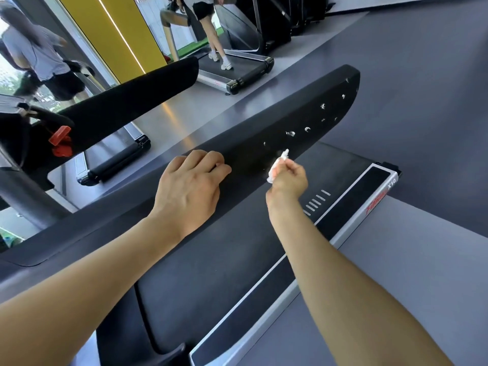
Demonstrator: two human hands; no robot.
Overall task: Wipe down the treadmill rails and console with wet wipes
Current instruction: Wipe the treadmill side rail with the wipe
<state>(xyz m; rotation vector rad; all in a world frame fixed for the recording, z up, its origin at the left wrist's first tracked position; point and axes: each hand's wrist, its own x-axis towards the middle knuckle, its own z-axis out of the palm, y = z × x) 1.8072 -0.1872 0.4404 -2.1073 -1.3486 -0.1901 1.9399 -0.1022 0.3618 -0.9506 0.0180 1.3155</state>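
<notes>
A long black treadmill rail runs diagonally from lower left to upper right. Several small white shreds lie scattered along its far half. My right hand pinches a crumpled white wet wipe just beside the rail's near edge, close to the shreds. My left hand rests on the rail's top with its fingers curled over the surface, left of the wipe. The second rail lies further left, and part of the console with a red safety clip shows at the left edge.
The treadmill belt and its silver side strip lie below my arms. Other treadmills stand beyond; a person walks on one, another person is at far left. Grey floor spreads to the right.
</notes>
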